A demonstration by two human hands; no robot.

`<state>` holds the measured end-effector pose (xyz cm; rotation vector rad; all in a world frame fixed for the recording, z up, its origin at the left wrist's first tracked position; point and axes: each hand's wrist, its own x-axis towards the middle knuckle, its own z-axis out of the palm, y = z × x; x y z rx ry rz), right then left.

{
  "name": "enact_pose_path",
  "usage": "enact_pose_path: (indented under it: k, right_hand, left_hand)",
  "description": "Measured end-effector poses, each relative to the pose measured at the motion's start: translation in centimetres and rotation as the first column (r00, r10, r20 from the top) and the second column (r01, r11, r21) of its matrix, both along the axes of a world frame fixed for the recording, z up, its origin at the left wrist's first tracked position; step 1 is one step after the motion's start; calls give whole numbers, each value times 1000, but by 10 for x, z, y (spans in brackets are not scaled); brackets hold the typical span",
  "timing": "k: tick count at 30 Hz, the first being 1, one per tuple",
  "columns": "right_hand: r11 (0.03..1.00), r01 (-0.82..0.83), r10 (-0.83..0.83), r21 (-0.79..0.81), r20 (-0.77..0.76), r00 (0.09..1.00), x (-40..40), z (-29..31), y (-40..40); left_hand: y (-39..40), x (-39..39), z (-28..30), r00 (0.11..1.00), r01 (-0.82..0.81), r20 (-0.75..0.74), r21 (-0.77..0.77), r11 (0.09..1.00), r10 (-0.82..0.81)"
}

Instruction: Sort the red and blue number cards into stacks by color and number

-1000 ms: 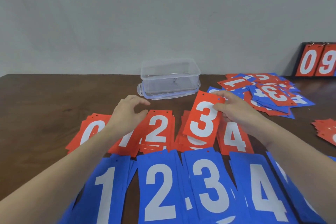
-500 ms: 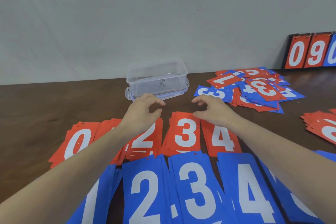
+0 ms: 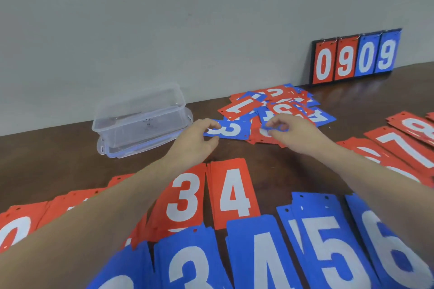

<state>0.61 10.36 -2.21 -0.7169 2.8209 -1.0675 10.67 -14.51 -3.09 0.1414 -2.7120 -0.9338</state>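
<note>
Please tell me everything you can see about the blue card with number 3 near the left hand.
The blue 3 card is a thin, flat rectangle with a white numeral, lying sideways on the brown table at the near edge of the unsorted pile. A small hole shows near one short end. The left hand pinches its left end.

both arms outstretched, left hand (image 3: pixel 196 138) and right hand (image 3: pixel 294 132) with fingers curled, seemingly pinching

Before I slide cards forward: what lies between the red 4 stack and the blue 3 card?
Head view: bare dark table separates red 4 stack from blue 3 card.
</note>
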Motion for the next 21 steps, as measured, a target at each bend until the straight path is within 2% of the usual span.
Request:
enact_pose_path:
  k: [4,10,21]
  right_hand:
    - [997,72,-72,13,12,997,-28,-4,31]
    - [992,126,-126,-17,34,992,-66,-8,62]
    - [987,146,-152,66,99,983,-109,-16,59]
  left_hand:
    - [17,-44,-1,999,43,-6,-40,998,-43]
    - [17,-101,-18,1000,5,18,-86,996,-4]
    - [9,-151,-44,984,-170,26,-182,968,177]
